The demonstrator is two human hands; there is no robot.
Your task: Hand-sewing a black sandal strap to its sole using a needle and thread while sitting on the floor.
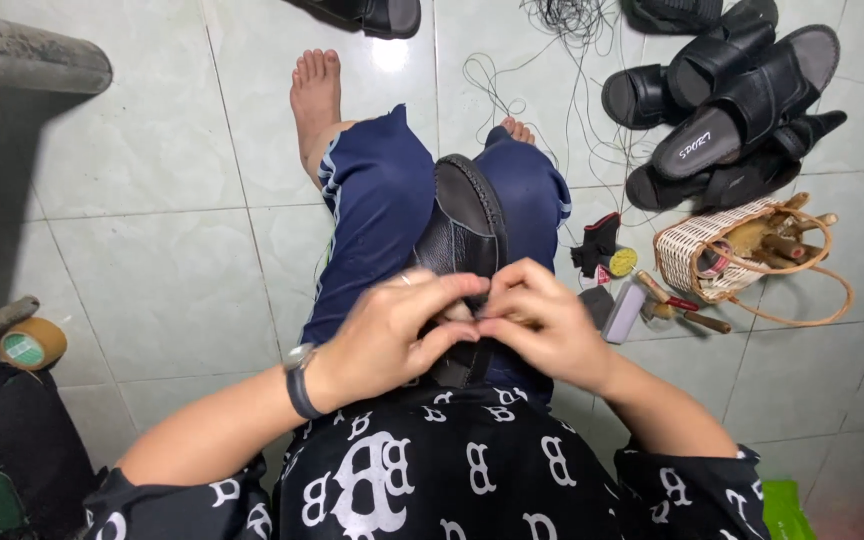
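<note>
Together, left hand (392,325) and right hand (542,320), fingertips pinched over black shoe (467,215).

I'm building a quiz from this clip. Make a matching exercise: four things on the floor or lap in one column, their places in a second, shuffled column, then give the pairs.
Things:
1. black leather shoe
2. roll of tape
3. woven basket
4. pile of black sandals

Places:
A. far left on the floor
B. top right on the tiles
C. on the lap, under the left hand and right hand
D. right of the knees, below the sandals

Pairs: 1-C, 2-A, 3-D, 4-B
</note>
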